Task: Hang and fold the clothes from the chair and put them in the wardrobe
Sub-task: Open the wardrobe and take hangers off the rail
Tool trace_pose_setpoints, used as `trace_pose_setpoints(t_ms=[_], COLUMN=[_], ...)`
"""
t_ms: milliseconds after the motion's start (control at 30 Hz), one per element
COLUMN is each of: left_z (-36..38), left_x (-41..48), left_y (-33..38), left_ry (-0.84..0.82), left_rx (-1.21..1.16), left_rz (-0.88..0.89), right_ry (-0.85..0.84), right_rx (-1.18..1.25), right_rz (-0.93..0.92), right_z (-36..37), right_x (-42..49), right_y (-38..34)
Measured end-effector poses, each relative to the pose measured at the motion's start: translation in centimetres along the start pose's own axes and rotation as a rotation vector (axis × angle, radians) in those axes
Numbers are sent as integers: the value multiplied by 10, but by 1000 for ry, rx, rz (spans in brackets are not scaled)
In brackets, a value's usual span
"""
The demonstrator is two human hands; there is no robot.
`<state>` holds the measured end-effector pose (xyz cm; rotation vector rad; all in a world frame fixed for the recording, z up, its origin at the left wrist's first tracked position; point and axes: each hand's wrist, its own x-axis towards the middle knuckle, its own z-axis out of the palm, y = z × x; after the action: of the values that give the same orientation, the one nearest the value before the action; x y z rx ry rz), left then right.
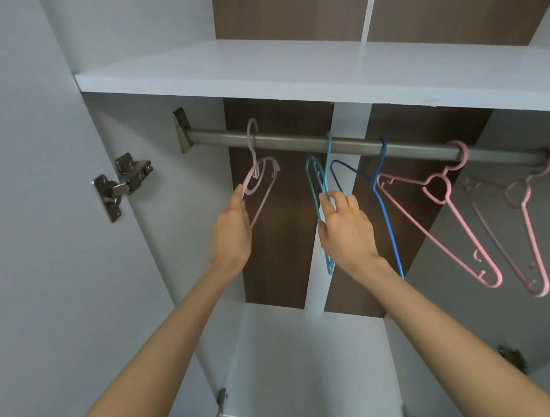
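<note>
Open wardrobe (290,73), seen from below the shelf. Metal rail (288,141) runs under the shelf and carries 5 bare hangers, all hooked on it. From the left: pale pink hanger (254,172), teal hanger (310,183), blue hanger (390,233), pink hanger (443,174), and 1 more, the far-right pink hanger (529,179).

Left hand (231,234) is raised with fingers fairly straight, fingertips touching the lower edge of the pale pink hanger, not wrapped round it. Right hand (343,226) has its fingers curled onto the teal hanger, which passes between thumb and fingers. The blue hanger hangs just beside that hand, on its right. Both forearms are bare.

Door (22,193) stands open at left, with a metal hinge (122,186) on it.
</note>
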<state>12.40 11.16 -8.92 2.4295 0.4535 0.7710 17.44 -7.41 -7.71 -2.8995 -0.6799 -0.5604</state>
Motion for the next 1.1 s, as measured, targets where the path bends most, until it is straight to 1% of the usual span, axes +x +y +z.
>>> trace_pose_setpoints(t_ms=[200,333,467,533,833,900,1000,1100], left_z=[-17,-27,-38,-45,-74,-82,-97,-109], left_x=[-9,-34,-74,-99,-242,-277,-330,-372], left_y=[12,14,17,22,53,64,81,88], left_ry=[73,92,95,93,98,85,35,-13], left_rx=[-27,-40,-62,-80,-49,-39,-4,28], left_rz=[6,2,9,12,22,9,29,6], right_ry=[62,101,92,61,-207,-268,-308,-340], right_rx=[61,118,297,407,824,865,868,949], right_rz=[-69,-123,-172,-185,-207,-189,-134,-92], right_z=[-23,-38,-51,-56,-76,-82,-88,-92], right_x=[-4,-14,-33,-44,-121,-143,-177,-210], right_y=[-9,-13,-18,-21,-30,-34,-43,-53])
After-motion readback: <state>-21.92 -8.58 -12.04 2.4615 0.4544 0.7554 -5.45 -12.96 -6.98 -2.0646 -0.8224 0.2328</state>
